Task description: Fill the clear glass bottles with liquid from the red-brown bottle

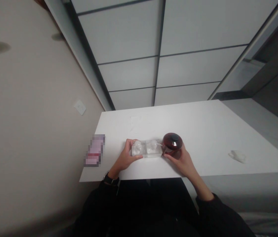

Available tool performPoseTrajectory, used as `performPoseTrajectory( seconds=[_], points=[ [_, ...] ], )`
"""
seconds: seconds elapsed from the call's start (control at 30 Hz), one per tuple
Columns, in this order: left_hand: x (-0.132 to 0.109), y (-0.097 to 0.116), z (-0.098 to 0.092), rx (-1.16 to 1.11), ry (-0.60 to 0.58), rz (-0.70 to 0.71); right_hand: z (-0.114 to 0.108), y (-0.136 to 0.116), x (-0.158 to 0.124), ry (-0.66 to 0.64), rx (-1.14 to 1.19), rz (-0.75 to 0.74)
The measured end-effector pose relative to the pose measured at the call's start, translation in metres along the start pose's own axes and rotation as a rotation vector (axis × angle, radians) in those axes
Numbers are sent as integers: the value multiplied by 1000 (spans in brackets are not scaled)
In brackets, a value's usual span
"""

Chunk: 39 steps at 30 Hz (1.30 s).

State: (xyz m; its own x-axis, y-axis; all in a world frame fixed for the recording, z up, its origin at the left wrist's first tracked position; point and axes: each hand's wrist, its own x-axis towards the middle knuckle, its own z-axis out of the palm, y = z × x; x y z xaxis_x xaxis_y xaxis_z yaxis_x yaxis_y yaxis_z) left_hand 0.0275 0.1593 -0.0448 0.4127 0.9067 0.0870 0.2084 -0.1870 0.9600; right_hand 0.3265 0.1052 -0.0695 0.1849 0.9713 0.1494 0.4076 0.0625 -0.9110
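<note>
Clear rigid plastic 2-compartment box [147,148], lower centre: likely light, slippery; left hand [126,158] grasping its end, right hand [182,159] cupping dark-red round glass jar [172,143].

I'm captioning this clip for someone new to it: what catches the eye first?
The dark red round jar stands out near the front edge of the white table, with the right hand against it. Beside it, the left hand grips a clear plastic box. A small crumpled white piece lies apart at the right.
</note>
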Motion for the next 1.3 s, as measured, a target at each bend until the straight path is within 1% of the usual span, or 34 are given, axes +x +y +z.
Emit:
performPoseTrajectory(
  seconds=[0.1, 0.2, 0.27, 0.33, 0.4, 0.5, 0.63, 0.7, 0.73, 0.8, 0.87, 0.97, 1.03, 1.1, 1.17, 1.23, 1.3],
  points=[
    [-1, -4, 1, -32, 3, 14, 0, -1, 0, 11, -8, -13],
    [-3, -2, 1, 24, -7, 56, 0, -2, 0, 15, -5, -25],
    [-4, 3, 0, 93, 49, 138, 0, -3, 0, 13, -1, -29],
    [-2, 10, 0, 199, 136, 230, 1, -3, 0, 8, 5, -29],
    [0, 20, -1, 310, 178, 292, 1, -4, 1, 0, 18, -31],
    [4, 42, -4, 387, 178, 323, 1, -6, 1, -8, 44, -37],
    [14, 74, -18, 291, 247, 276, 0, -9, 1, -29, 70, -8],
    [30, 85, -30, 221, 287, 251, 0, -11, 0, -44, 74, 7],
    [42, 88, -36, 204, 304, 236, -1, -12, 0, -45, 71, 5],
    [72, 87, -48, 266, 312, 176, -1, -13, 0, -36, 70, -8],
    [105, 77, -55, 407, 299, 48, -1, -13, 1, -29, 74, -18],
    [149, 49, -55, 490, 296, -29, -1, -14, 2, -32, 81, -31],
    [168, 30, -51, 544, 283, -46, -1, -14, 2, -33, 84, -41],
    [177, 18, -46, 593, 259, -41, -1, -13, 2, -28, 87, -42],
    [179, 15, -45, 630, 248, -15, 0, -11, 2, -22, 93, -36],
    [172, 22, -47, 645, 246, 21, 1, -9, 2, -26, 100, -32],
    [154, 36, -48, 631, 213, 59, 1, -7, 2, -37, 109, -35]
  ],
)
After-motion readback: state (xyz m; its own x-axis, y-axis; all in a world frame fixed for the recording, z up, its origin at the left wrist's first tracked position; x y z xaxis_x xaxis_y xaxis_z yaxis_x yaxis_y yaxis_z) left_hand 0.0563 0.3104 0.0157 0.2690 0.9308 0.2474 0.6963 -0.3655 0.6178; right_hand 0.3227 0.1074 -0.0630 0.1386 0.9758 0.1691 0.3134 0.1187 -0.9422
